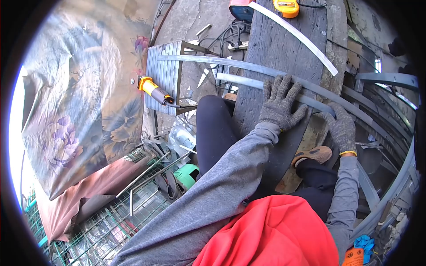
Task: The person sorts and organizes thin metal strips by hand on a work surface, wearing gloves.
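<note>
My left hand (282, 104), in a dark grey knit glove, lies with fingers spread across two grey metal bars on a dark wooden plank (284, 42). The longer metal bar (208, 59) runs from a slatted metal stool over the plank to the right. Nearer to me is the shorter metal bar (242, 80), roughly parallel to it. My right hand (342, 128), gloved too, has its fingers closed around the right end of the shorter bar; the fingertips are partly hidden.
A yellow angle grinder (155, 91) rests on the metal stool (155, 66). A yellow tape measure (287, 8) and a pale strip (301, 37) lie on the plank's far part. Cables (230, 33) cross the floor. Metal lengths (386, 80) crowd the right; a flowered sheet (88, 88) hangs left.
</note>
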### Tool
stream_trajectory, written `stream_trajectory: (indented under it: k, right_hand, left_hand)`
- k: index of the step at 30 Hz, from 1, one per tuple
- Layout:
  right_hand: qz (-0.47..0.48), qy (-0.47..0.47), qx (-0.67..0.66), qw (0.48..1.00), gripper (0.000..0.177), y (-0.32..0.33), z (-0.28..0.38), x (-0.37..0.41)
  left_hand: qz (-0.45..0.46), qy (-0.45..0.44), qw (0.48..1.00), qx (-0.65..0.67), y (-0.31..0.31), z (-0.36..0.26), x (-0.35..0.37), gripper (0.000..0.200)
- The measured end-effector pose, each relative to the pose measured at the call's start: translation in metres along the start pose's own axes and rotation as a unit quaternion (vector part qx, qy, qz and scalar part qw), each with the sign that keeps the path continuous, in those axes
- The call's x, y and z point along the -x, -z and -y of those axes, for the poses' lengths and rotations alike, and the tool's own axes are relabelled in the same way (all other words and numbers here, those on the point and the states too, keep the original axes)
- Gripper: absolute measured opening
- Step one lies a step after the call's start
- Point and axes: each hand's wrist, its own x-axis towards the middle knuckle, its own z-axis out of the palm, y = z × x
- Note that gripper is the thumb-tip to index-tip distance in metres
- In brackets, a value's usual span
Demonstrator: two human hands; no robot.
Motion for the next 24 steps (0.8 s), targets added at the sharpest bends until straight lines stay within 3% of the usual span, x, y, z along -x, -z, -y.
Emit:
stream_trajectory:
  k: [3, 12, 14, 15, 24]
  right_hand:
    - [-0.036, 0.003, 0.022, 0.999, 0.041, -0.001, -0.003, -0.004]
    - [-0.017, -0.098, 0.102, 0.990, 0.056, 0.017, 0.030, -0.004]
    - [0.020, -0.156, 0.091, 0.983, 0.060, 0.020, 0.025, -0.008]
    - [-0.022, -0.107, 0.098, 0.989, 0.061, 0.016, 0.024, -0.006]
    - [-0.019, -0.107, 0.111, 0.988, 0.064, 0.008, 0.005, -0.006]
  left_hand:
    - [0.011, 0.008, 1.000, -0.009, 0.000, -0.002, -0.002, 0.077]
    - [0.032, 0.011, 0.999, -0.005, -0.002, 0.000, -0.003, 0.080]
    - [0.026, 0.008, 0.999, -0.017, -0.002, 0.000, -0.002, 0.080]
    - [0.024, 0.010, 1.000, -0.009, -0.002, 0.000, -0.003, 0.080]
    - [0.005, 0.009, 1.000, 0.009, 0.001, -0.002, -0.001, 0.078]
